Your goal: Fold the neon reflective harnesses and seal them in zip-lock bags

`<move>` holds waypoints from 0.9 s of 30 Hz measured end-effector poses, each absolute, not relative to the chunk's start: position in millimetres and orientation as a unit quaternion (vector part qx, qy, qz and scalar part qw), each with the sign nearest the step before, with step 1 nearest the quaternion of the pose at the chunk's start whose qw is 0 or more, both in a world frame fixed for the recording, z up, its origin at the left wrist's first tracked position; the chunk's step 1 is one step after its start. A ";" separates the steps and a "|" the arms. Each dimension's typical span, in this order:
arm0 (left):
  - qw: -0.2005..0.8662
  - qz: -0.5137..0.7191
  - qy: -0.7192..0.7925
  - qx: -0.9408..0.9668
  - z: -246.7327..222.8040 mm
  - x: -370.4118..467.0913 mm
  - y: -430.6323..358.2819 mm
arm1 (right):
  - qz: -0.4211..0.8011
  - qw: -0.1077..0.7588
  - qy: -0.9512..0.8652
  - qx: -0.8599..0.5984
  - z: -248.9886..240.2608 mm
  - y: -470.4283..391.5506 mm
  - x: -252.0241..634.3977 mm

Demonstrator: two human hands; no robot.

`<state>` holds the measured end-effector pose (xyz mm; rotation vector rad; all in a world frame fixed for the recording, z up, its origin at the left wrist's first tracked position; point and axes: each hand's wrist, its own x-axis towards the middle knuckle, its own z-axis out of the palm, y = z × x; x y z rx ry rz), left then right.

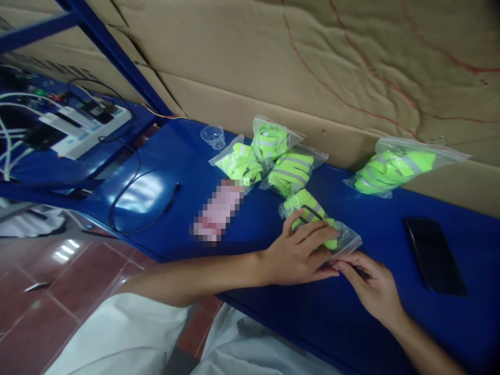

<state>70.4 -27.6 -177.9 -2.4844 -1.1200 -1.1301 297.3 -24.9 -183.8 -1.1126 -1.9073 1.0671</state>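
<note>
A clear zip bag [350, 238] with a folded neon-yellow reflective strap [304, 200] inside lies at the front of the blue tabletop. My left hand [299, 250] is over it, fingers curled across the bag and closed on it. At the bag's sealing edge, my right hand [369, 281] pinches the plastic between thumb and fingers. A dark strip shows near my left index finger. Behind my hands sit several similar bags [291, 172] of yellow straps, grouped together. Another such bag [394, 166] leans against the cardboard on the right.
A black phone [434, 255] lies right of my hands. To the left are a blurred pink rectangular item [219, 211], a clear plastic cup [213, 136] and a black cable [156, 224]. A white power strip [94, 135] with plugs is farther left. Cardboard [234, 88] backs the table.
</note>
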 end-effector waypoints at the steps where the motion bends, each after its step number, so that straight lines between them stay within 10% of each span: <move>1: 0.096 -0.381 -0.379 -0.838 -177.7 70.3 -28.0 | 0.399 0.336 -0.741 -0.423 -183.6 -25.7 297.4; 27: 0.130 -0.315 -0.340 -0.876 -164.7 71.4 -52.6 | 0.184 0.308 -0.858 -0.366 -176.0 -42.6 288.7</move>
